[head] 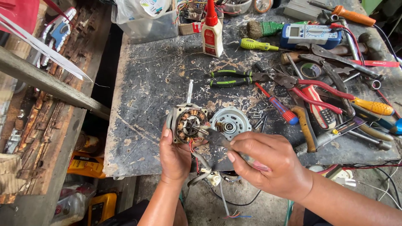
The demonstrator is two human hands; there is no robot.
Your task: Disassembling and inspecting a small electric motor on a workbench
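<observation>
left hand (pixel 175 157) gripping motor stator (pixel 187 123) | right hand (pixel 268 165) clamped on pliers (pixel 217 137) | jaws pinching shaft, pointing left | end cover (pixel 230 122) just right

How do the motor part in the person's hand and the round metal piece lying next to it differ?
The motor stator shows copper windings around an open centre; the round end cover is plain silver metal with a small bearing in the middle. The stator is held up at the bench edge by the left hand, while the cover lies flat on the bench. Both are roughly circular and similar in width.
</observation>
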